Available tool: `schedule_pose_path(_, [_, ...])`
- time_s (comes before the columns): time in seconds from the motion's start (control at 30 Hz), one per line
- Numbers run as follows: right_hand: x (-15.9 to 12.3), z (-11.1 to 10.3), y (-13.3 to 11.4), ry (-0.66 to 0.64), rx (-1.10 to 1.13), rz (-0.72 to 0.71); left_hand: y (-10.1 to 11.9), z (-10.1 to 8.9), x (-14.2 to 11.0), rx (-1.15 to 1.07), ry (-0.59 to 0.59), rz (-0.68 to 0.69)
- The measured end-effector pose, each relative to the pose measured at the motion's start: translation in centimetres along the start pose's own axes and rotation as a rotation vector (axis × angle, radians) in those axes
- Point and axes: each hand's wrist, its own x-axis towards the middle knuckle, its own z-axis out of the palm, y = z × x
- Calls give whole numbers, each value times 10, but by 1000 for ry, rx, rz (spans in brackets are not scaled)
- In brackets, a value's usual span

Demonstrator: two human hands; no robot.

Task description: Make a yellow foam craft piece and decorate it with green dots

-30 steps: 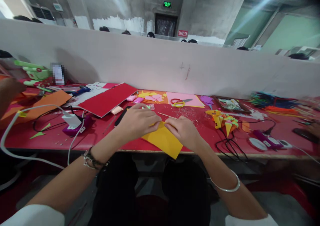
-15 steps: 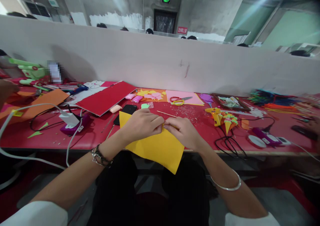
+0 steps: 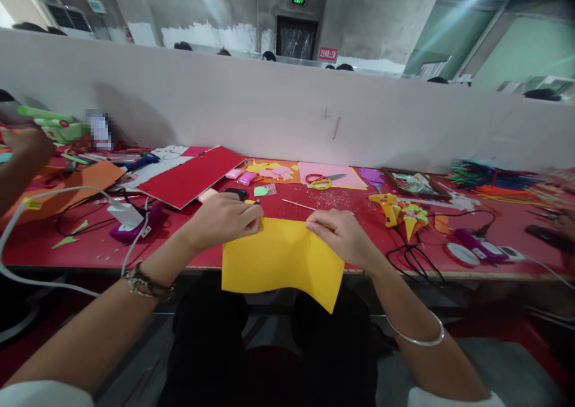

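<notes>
Between my hands hangs a yellow sheet [image 3: 281,260], paper or thin foam, its lower edge curving over the table's front edge. My left hand [image 3: 227,220] is closed on its upper left edge, and a small dark tip shows by those fingers. My right hand [image 3: 342,234] pinches the upper right edge. Past the sheet, a thin wooden stick [image 3: 297,204] lies on the red table [image 3: 274,210]. A black phone-like object [image 3: 236,192] is partly hidden behind my left hand, with a pale green piece [image 3: 260,190] to its right.
Scissors [image 3: 321,181] with red and yellow handles rest on pink paper at the back. On the right are a yellow glue gun [image 3: 387,208] and its cable; on the left, a red board [image 3: 191,179] and a purple power strip [image 3: 139,222]. Another person's hand [image 3: 29,149] shows far left.
My hands have moved apart along the sheet's top edge, the left one leftward, the right one slightly right. The sheet is spread wider. The other person's hand has come up at far left.
</notes>
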Motion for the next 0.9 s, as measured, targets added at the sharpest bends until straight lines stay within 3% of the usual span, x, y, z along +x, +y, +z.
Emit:
schedule_pose_path(0.13, [-5, -4, 4, 14, 47, 32, -7, -2, -19, 71, 5, -21])
schedule_pose_path(0.3, [-9, -7, 11, 11, 83, 64, -27, -12, -43, 156, -97, -77])
schedule_pose_path(0.4, [-8, -4, 12, 13, 93, 83, -31, -23, -42, 222, -100, -146])
schedule_pose_path(0.43, [-6, -1, 10, -4, 90, 68, -28, -25, -38, 230, -29, -170])
schedule_pose_path(0.53, [1, 7, 2, -69, 55, -25, -6, -26, -15, 87, 20, -258])
schedule_pose_path(0.67, [6, 10, -1, -68, -1, -93, 23, -14, 7, -296, -162, -184])
schedule_pose_path(0.9, [1, 19, 11, -9, -387, -123, 34, -3, -3, -236, -337, -107])
